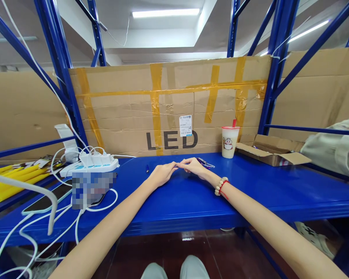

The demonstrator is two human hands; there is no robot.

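My left hand and my right hand meet fingertip to fingertip over the middle of the blue shelf. Both sets of fingers are pinched closed. A tiny dark bit shows between the fingertips, too small and too covered to name. Left of my left hand lies a short dark-blue cylindrical piece that looks like a pen part. Just behind my right hand, several slim dark pen-like pieces lie together, partly hidden by the hand. A beaded bracelet and red cord circle my right wrist.
At left, a white power strip with plugs and looping cables sits near a phone. Yellow-wrapped items lie beyond. A drink cup and open cardboard box stand back right, before a taped cardboard wall. Blue posts frame the shelf.
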